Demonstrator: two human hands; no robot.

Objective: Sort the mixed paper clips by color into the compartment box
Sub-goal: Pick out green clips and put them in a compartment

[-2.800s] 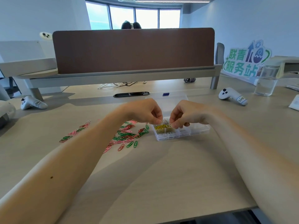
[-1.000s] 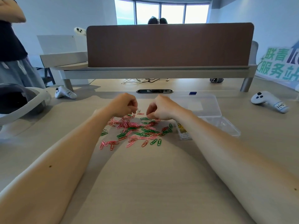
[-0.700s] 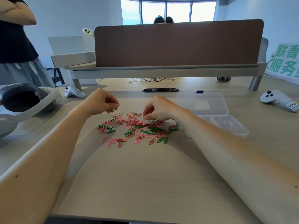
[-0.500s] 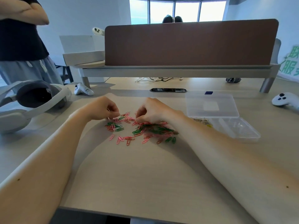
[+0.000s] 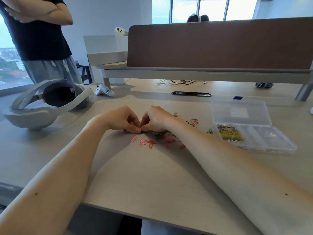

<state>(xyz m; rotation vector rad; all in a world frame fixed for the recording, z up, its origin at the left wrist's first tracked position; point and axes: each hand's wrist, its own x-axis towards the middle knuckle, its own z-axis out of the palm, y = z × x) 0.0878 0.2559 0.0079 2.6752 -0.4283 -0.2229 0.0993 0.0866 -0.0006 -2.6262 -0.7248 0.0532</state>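
Two hands are meeting over the mixed paper clips [image 5: 160,135], left hand [image 5: 121,119] and right hand [image 5: 156,118] curling fingertips together; whether either is pinching one, I cannot tell.

Bright window daylight, soft shadows, wide-angle edge bending, perhaps slight blur.

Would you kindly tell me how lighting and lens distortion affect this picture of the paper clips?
Head view: windows backlight the room brightly; the forearms throw soft shadows on the table; wide-angle distortion bends the divider and stretches the edges; the paper clips look slightly soft.
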